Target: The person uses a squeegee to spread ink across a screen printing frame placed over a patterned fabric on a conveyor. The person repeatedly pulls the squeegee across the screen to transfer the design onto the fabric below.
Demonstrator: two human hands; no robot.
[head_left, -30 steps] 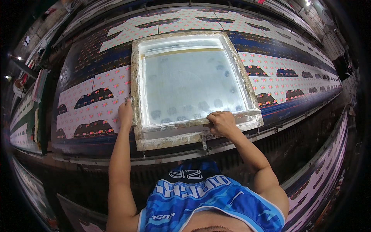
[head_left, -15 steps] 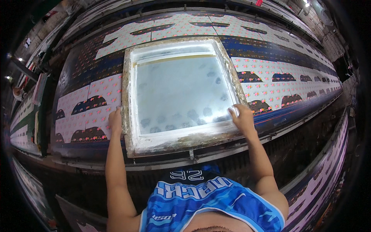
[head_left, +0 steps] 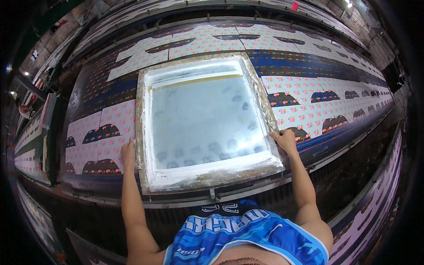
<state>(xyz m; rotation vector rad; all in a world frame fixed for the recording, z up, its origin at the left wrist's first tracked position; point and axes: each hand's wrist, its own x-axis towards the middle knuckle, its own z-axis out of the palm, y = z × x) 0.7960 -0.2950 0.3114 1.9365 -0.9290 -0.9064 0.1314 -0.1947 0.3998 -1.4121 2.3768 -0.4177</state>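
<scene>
A printing screen [head_left: 203, 119] in a worn, white-streaked frame lies over the long dark table, its pale mesh marked with dark smudges toward the near side. My left hand [head_left: 128, 153] is closed at the frame's left edge, its fingertips partly hidden. At the right edge, near the closest corner, my right hand [head_left: 285, 140] grips the frame with the thumb toward its top face. White panels with pink flowers [head_left: 304, 106] and dark curved gaps lie on both sides of the screen.
The printing table [head_left: 318, 66] stretches far to the right, with more flowered panels [head_left: 207, 39] along its far side. A metal rail with a small bracket [head_left: 212, 193] runs along the near edge. Other printed tables [head_left: 366, 207] stand behind and beside me.
The whole scene sits lower in the picture. My right hand has shifted outward from the frame's top face to its right edge. My left hand stays at the left edge.
</scene>
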